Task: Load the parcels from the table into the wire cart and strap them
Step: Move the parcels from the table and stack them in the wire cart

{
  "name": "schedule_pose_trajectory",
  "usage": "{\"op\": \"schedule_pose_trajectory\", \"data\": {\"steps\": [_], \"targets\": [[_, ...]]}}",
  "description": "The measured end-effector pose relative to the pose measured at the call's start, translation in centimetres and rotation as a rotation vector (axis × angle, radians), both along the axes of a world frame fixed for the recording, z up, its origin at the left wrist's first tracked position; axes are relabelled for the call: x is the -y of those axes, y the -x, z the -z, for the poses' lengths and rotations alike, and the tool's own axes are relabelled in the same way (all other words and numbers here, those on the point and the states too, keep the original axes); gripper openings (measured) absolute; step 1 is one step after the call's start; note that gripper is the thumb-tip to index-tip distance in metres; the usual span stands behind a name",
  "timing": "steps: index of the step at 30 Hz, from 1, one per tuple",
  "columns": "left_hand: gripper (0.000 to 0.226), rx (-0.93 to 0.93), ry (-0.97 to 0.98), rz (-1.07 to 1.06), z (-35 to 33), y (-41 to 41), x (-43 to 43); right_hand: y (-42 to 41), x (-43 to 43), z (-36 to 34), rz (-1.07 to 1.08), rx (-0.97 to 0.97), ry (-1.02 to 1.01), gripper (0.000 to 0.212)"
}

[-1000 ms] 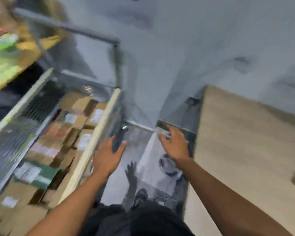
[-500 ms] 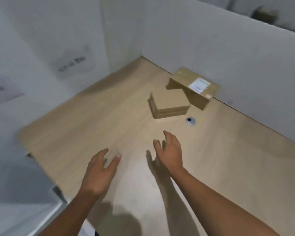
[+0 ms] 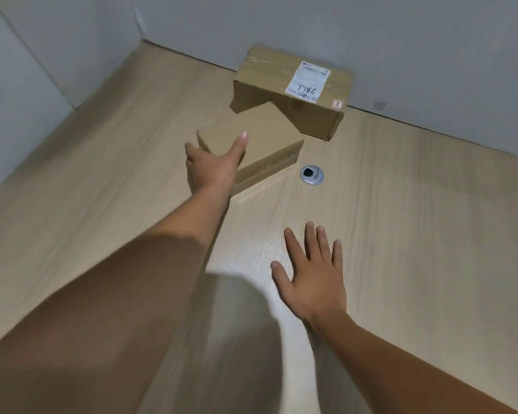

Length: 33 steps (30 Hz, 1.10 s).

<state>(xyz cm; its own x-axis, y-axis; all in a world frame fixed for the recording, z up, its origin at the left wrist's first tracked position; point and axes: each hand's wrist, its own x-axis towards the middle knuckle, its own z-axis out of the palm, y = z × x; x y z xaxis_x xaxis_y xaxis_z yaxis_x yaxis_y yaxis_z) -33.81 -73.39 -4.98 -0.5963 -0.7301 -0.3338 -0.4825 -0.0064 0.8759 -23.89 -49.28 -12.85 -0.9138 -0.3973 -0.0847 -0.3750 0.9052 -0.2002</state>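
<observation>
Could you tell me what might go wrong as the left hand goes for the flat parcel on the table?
1. The labelled box appears to lean on the flat parcel; pulling the parcel out could tip or drop it.
2. The left hand reaches alone, open, over one corner; a one-handed grab may slip while the right hand hovers apart.
3. A dragged parcel might catch on the metal grommet.

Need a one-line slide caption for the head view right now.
Left hand reaches the flat parcel beside the labelled box; right hand open over the table.
</observation>
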Motion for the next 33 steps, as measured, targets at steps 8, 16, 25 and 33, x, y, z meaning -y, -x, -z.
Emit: {"op": "schedule_pose_trajectory", "data": {"steps": [8,16,25,33], "targets": [[0.124,-0.100,-0.151,-0.004,1.6,-1.4,0.0,0.4,-0.3,-1.2,0.043,0.062,0.324,0.086],[0.090,-0.172,-0.141,-0.212,0.6,-25.6,-2.7,-0.8,0.9,-4.1,-0.011,0.289,0.406,0.080],[0.112,-0.307,-0.201,-0.924,-2.1,-57.7,-12.7,-26.5,12.8,-12.5,-0.578,1.060,0.593,0.044],[0.078,-0.614,-0.211,-1.875,0.2,-81.8,-22.7,-58.3,16.1,-11.1,-1.301,1.121,0.106,0.038]]}}
